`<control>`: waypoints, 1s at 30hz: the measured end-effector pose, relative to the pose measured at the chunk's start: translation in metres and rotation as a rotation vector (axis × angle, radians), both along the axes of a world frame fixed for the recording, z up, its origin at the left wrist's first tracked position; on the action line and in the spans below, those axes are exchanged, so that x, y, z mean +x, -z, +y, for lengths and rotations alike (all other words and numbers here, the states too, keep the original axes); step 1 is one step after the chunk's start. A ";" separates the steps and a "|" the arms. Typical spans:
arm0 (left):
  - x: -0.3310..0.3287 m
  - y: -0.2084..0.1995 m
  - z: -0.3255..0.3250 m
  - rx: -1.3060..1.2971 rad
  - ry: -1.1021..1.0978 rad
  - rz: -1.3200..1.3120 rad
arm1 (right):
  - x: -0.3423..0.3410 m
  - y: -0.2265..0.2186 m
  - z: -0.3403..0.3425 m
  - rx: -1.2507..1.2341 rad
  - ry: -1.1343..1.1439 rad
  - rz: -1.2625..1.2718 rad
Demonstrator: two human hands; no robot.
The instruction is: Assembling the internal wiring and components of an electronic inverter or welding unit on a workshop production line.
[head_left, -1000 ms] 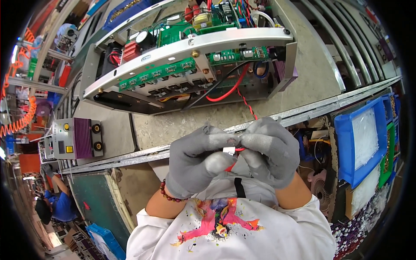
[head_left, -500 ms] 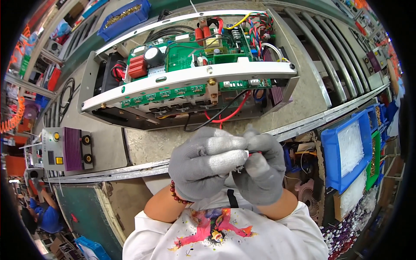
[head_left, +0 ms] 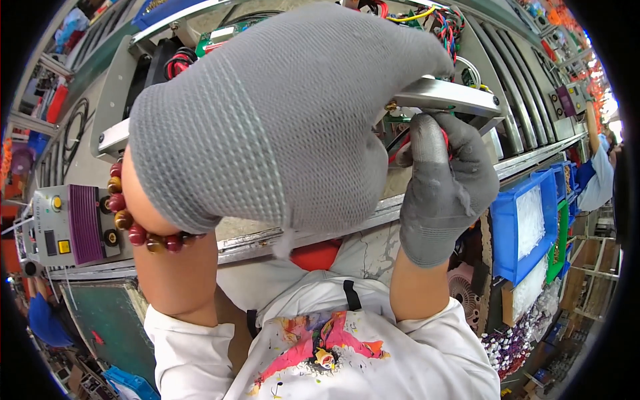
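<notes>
Currently R hand (head_left: 445,177), grip narrow, pinches red wire (head_left: 445,137) by chassis rail (head_left: 460,95); L hand (head_left: 300,120) grip hidden, can't tell. Wire could snag on rail edge if tugged w/ view blocked.

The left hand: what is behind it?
Around the left hand show the open metal chassis, red and black wires and some green board. The chassis's middle is covered.
</notes>
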State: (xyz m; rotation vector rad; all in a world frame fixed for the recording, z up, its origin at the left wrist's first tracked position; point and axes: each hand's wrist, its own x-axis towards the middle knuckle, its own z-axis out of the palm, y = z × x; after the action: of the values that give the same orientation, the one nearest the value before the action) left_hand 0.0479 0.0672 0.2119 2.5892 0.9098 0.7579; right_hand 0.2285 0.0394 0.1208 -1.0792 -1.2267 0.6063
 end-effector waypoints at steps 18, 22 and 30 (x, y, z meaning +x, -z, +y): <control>-0.014 0.000 -0.009 -0.167 0.056 -0.004 | -0.013 0.001 0.011 0.352 0.198 -0.305; -0.015 0.001 -0.012 -0.162 0.064 -0.006 | -0.008 -0.002 0.006 0.232 0.074 -0.188; -0.021 -0.001 -0.014 -0.167 0.068 -0.008 | -0.015 -0.006 0.007 0.444 0.125 -0.340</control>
State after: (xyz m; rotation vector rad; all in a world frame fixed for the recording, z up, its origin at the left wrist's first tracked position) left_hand 0.0269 0.0536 0.2129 2.4566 0.8407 0.6446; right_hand 0.2138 0.0466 0.1268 -0.8899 -1.4869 0.0413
